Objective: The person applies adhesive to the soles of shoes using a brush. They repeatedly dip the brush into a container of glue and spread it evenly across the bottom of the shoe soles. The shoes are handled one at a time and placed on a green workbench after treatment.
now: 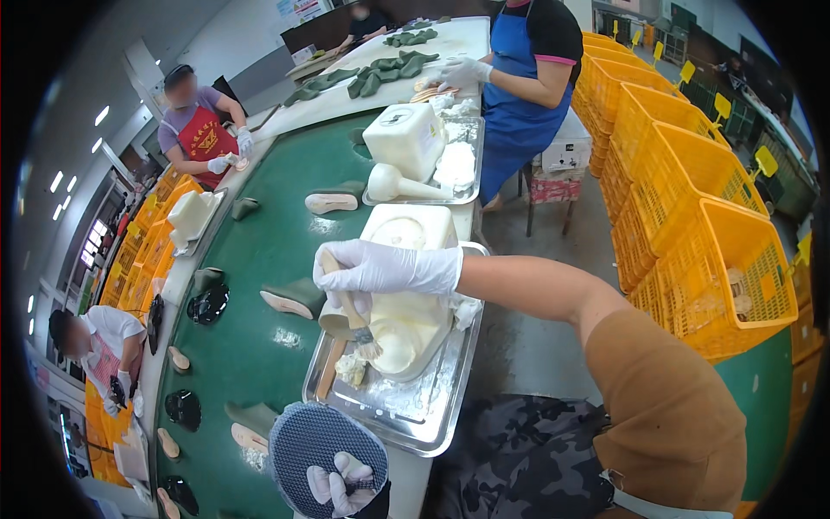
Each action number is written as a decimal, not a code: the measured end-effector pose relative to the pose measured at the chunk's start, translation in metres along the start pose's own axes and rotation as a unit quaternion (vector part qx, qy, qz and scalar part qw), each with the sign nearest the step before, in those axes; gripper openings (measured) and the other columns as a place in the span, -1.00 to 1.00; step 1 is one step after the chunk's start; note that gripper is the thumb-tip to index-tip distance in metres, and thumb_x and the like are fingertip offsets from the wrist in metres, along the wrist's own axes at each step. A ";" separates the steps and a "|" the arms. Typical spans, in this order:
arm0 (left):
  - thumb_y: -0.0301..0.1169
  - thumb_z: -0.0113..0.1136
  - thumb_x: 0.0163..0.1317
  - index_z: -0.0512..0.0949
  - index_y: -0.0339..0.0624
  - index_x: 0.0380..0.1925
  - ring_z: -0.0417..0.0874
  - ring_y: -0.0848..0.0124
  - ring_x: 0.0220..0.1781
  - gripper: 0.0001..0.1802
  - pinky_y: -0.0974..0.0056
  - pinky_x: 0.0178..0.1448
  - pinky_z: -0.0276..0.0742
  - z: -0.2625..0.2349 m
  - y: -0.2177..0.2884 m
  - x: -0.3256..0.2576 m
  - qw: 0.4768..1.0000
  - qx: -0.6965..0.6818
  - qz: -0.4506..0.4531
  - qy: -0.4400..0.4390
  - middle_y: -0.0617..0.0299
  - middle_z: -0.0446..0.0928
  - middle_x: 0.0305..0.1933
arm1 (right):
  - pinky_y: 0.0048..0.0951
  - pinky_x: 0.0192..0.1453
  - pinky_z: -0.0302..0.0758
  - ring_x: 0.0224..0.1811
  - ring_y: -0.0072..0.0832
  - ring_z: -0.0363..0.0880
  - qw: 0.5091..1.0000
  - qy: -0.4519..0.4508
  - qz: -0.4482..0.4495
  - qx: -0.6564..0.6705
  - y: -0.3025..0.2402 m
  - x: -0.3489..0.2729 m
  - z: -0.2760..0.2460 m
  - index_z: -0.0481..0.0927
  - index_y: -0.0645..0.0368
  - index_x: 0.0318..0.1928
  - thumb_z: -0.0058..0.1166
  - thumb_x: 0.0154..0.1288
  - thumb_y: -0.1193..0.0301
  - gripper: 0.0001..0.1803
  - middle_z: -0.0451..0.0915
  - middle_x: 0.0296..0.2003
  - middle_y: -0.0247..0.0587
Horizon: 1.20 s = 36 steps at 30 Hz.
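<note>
My right hand [359, 268], in a white glove, is closed around a brush [347, 294] with a wooden handle. Its pale bristles point down over a metal tray [415, 424]. Close beside the bristles stands a white plastic container [424, 324], its lower neck coated in cream-coloured residue. A crusty pale lump [352, 369] and a wooden stick [330, 370] lie in the tray's left part. Low in the view, my gloved left hand [346, 486] has its fingers folded over a grey-blue, mesh-textured rounded piece [324, 445]; the rest of that hand is hidden.
Shoe parts, including a green upper with a pale sole [294, 298], lie on the green conveyor belt [246, 346]. Behind my tray is a second tray with a white container [405, 138]. Yellow crates [718, 259] stand at right. Co-workers sit or stand around the table.
</note>
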<state>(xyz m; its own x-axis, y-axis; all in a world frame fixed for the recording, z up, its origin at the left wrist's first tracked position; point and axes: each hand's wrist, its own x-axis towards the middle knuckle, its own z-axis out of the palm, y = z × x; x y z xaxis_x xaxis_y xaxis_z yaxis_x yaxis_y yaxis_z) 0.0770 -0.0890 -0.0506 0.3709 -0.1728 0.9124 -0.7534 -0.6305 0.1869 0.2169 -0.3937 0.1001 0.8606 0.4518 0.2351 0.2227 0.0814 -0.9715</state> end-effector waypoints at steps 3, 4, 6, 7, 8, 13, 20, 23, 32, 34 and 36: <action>-0.35 0.02 0.23 0.18 -0.17 0.07 0.52 0.14 -0.04 -0.56 0.30 -0.15 0.63 0.005 0.010 0.006 1.000 0.025 0.003 -0.010 -0.10 0.16 0.15 | -0.70 -0.52 0.41 -0.62 -0.71 0.47 1.000 -0.001 0.016 -0.001 -0.001 -0.001 0.001 0.37 0.11 -0.25 -0.07 0.34 0.25 -0.80 0.55 -0.45 -0.35; -0.37 0.03 0.22 0.19 -0.17 0.06 0.52 0.14 -0.06 -0.57 0.30 -0.15 0.63 0.007 0.013 0.007 0.999 0.033 0.006 -0.014 -0.10 0.18 0.13 | -0.70 -0.52 0.41 -0.61 -0.72 0.48 1.000 -0.003 0.017 0.000 -0.001 -0.001 0.000 0.37 0.11 -0.26 -0.06 0.34 0.25 -0.80 0.54 -0.45 -0.36; -0.40 0.04 0.20 0.21 -0.19 0.03 0.54 0.14 -0.09 -0.59 0.30 -0.15 0.62 0.010 0.018 0.011 0.999 0.046 0.013 -0.019 -0.10 0.22 0.10 | -0.70 -0.51 0.41 -0.58 -0.73 0.48 1.000 -0.006 0.018 0.000 -0.002 -0.002 -0.001 0.37 0.10 -0.26 -0.05 0.34 0.24 -0.80 0.54 -0.45 -0.37; -0.41 0.05 0.19 0.21 -0.20 0.02 0.54 0.15 -0.11 -0.60 0.30 -0.15 0.62 0.010 0.020 0.011 0.998 0.051 0.017 -0.022 -0.10 0.25 0.08 | -0.69 -0.51 0.42 -0.57 -0.73 0.48 1.000 -0.009 0.011 -0.006 0.000 -0.002 -0.003 0.37 0.10 -0.26 -0.05 0.33 0.24 -0.80 0.54 -0.45 -0.38; -0.43 0.05 0.19 0.22 -0.20 0.01 0.55 0.15 -0.12 -0.60 0.30 -0.16 0.62 0.010 0.021 0.013 0.998 0.059 0.021 -0.024 -0.10 0.27 0.06 | -0.69 -0.50 0.42 -0.55 -0.73 0.48 1.000 -0.013 0.004 -0.012 0.004 -0.002 -0.005 0.37 0.10 -0.25 -0.05 0.33 0.24 -0.80 0.53 -0.45 -0.39; -0.51 0.08 0.15 0.26 -0.24 -0.06 0.58 0.16 -0.21 -0.64 0.31 -0.16 0.60 -0.009 0.033 0.029 0.985 0.154 0.064 -0.049 -0.11 0.38 -0.03 | -0.62 -0.39 0.48 -0.49 -0.70 0.49 1.000 -0.018 -0.002 -0.020 -0.001 -0.001 0.002 0.42 0.10 -0.26 -0.01 0.31 0.23 -0.79 0.53 -0.44 -0.40; -0.65 0.01 0.14 0.25 -0.25 0.02 0.61 0.17 -0.31 -0.59 0.26 -0.23 0.61 -0.048 0.054 0.002 0.871 -0.257 -0.409 -0.092 -0.07 0.44 -0.03 | -0.73 -0.47 0.38 -0.59 -0.72 0.43 0.987 0.037 -0.028 -0.157 0.001 -0.005 0.002 0.47 0.17 -0.21 -0.06 0.34 0.29 -0.79 0.54 -0.43 -0.39; -0.56 -0.16 0.25 0.26 -0.19 0.13 0.56 0.21 -0.47 -0.59 0.25 -0.37 0.55 -0.053 0.064 0.030 0.515 -0.623 -0.584 0.080 -0.07 0.49 -0.18 | -0.76 -0.48 0.37 -0.54 -0.74 0.44 0.988 0.020 -0.025 -0.150 0.002 -0.002 0.004 0.45 0.17 -0.19 -0.10 0.35 0.28 -0.78 0.54 -0.42 -0.36; -0.63 0.02 0.16 0.27 -0.18 0.07 0.56 0.23 -0.26 -0.55 0.27 -0.18 0.55 -0.097 0.042 0.013 0.944 -0.126 -0.278 -0.123 -0.10 0.43 0.00 | -0.73 -0.46 0.33 -0.54 -0.72 0.39 0.984 0.068 -0.019 -0.161 0.001 -0.006 0.006 0.45 0.18 -0.15 -0.11 0.35 0.34 -0.81 0.53 -0.42 -0.37; -0.65 0.07 0.14 0.30 -0.19 0.02 0.54 0.19 -0.07 -0.58 0.26 -0.05 0.56 -0.113 0.023 0.012 0.965 -0.059 -0.228 -0.116 -0.08 0.40 0.06 | -0.73 -0.46 0.31 -0.55 -0.71 0.38 0.983 0.073 -0.010 -0.169 0.005 -0.005 0.003 0.44 0.20 -0.14 -0.15 0.36 0.37 -0.81 0.51 -0.41 -0.36; -0.65 0.06 0.13 0.39 -0.27 -0.05 0.51 0.21 0.05 -0.66 0.24 0.04 0.53 -0.137 0.012 0.022 0.741 -0.405 -0.533 0.049 -0.01 0.38 0.10 | -0.73 -0.47 0.29 -0.55 -0.71 0.37 0.986 0.063 -0.007 -0.154 0.014 -0.005 -0.001 0.42 0.20 -0.14 -0.18 0.36 0.39 -0.82 0.49 -0.41 -0.34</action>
<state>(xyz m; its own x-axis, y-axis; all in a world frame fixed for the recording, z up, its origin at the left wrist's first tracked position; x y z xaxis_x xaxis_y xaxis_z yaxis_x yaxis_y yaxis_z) 0.0020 0.0039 0.0221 0.9787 0.1774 0.1029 -0.1532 0.2991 0.9419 0.2167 -0.3956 0.0854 0.9025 0.3364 0.2689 0.3466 -0.1966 -0.9172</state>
